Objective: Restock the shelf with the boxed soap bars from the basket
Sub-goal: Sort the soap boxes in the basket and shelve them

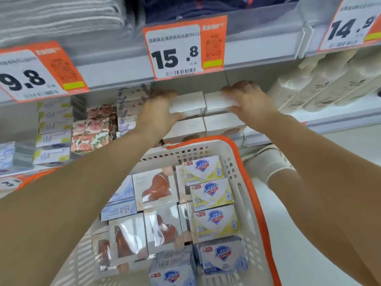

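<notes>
While hands (pixel 158 112) grip boxes (pixel 186 104): towels (pixel 61 19) above, bottles (pixel 321 83) right.

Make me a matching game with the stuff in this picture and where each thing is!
Things:
1. plain white cardboard boxes
2. yellow Safeguard soap boxes
3. rose-patterned boxes
4. folded grey towels

Places:
A. in the white plastic basket with orange rim
B. top shelf
C. under both hands, left and right
D. shelf, left of the hands

Pairs: 1-C, 2-A, 3-D, 4-B

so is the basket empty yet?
No. The basket still holds many boxed soap bars, packed across its floor.
</notes>
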